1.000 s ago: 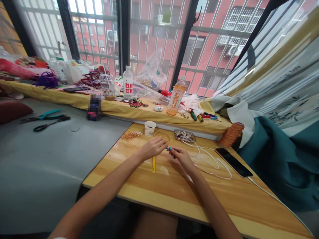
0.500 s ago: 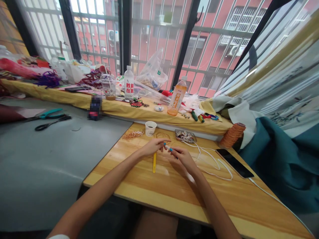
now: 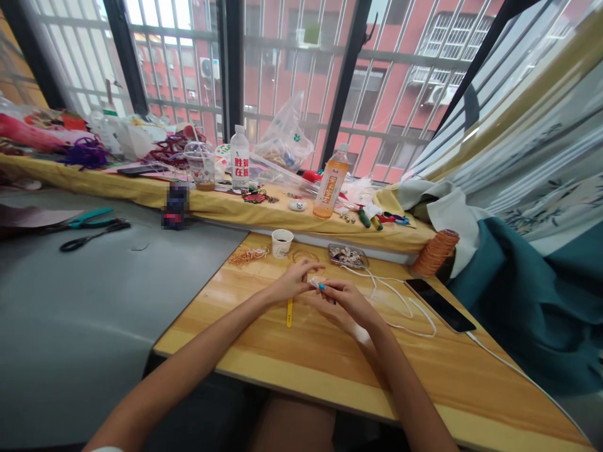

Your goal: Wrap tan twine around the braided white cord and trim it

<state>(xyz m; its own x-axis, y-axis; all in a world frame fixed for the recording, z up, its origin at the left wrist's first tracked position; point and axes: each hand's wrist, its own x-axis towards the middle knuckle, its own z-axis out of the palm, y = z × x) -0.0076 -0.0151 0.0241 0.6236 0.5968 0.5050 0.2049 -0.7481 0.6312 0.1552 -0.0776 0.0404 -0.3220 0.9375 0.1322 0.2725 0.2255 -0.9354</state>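
Note:
Over the wooden table, my left hand [image 3: 296, 278] and my right hand [image 3: 345, 296] meet fingertip to fingertip. Between them is a small whitish piece [image 3: 315, 284], too small to name. The right thumb and fingers pinch it. My left fingers close on its near side, with the index finger lifted above. Part of the piece is hidden by the fingers. Just below the left hand lies a yellow strip [image 3: 289, 314], its upper end covered. Behind the hands stand a paper cup [image 3: 281, 246] with dark contents and a clear tray [image 3: 348, 256] of small shiny bits.
Tan threads [image 3: 247, 255] lie left of the cup. A white cable [image 3: 400, 301] loops near a phone [image 3: 440, 306] on the right, below an orange thread spool [image 3: 436, 253]. Bottles, including an orange drink [image 3: 331, 183], line the sill. Scissors [image 3: 94, 235] rest on the grey table.
My left fingers have drawn in against the small whitish piece, and its thumb area has turned out of sight. The view has shifted slightly, moving everything a little left.

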